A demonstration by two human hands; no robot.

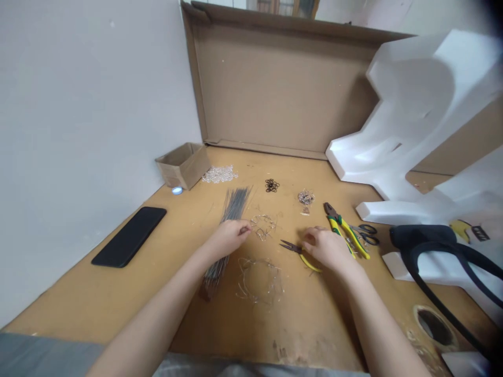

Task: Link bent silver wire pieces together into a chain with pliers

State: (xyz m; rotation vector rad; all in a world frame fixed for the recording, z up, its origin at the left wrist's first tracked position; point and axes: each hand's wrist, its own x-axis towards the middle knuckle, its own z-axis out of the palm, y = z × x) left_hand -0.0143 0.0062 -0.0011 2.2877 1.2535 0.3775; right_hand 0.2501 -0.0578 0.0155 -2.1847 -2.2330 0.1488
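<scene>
Bare tabletop (314, 324) lies open nearest the person and between the phone (129, 236) and the wire bundle (234, 207), while 2 pliers (346, 230) (301, 254), scissors (366, 233) and white foam (408, 125) obstruct the right side.

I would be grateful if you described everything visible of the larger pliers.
The larger pliers have dark, brownish metal jaws and yellow and green, seemingly plastic or rubber grips. They lie on the table, head pointing away from the person, handles spread. The right hand partly hides the left handle; contact is unclear. Scissors lie close on their right.
</scene>
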